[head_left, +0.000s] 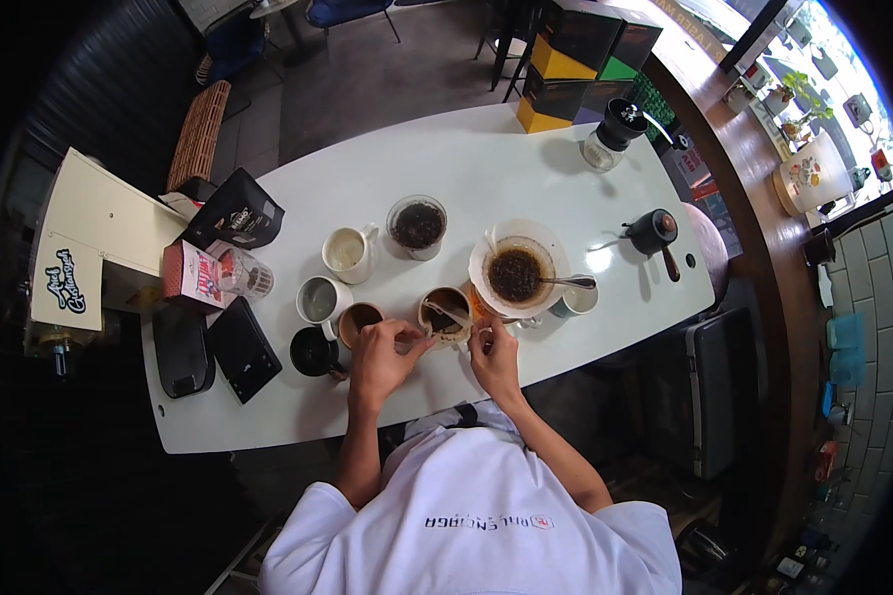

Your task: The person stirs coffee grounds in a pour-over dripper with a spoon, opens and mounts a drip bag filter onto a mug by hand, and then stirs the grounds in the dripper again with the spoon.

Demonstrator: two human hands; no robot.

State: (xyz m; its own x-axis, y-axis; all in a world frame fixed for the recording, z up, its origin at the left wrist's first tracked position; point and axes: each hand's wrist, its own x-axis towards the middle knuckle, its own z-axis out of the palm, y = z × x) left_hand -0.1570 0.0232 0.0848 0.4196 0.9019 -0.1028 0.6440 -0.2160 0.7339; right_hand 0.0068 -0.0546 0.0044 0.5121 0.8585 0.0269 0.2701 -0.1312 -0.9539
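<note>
Brown-filled cup sits between two narrowed hands

The cup (435, 298) lies just beyond and between the person's fingertips, near the table's (298, 421) front edge. Across it runs a pale strip (450, 314), its long axis sloping from the far left toward the near right, so its lower end points toward the right hand (494, 365).

The left hand (377, 364) reaches in from the near left, thumb and forefinger drawn narrow by the near rim; whether they pinch anything cannot be told. The right hand's fingers curl closely at the cup's right, below the paper-lined cone (551, 241); their grip is hidden too. Neither hand looks clearly nearer. A brown cup (358, 315) stands just beyond the left hand.
</note>
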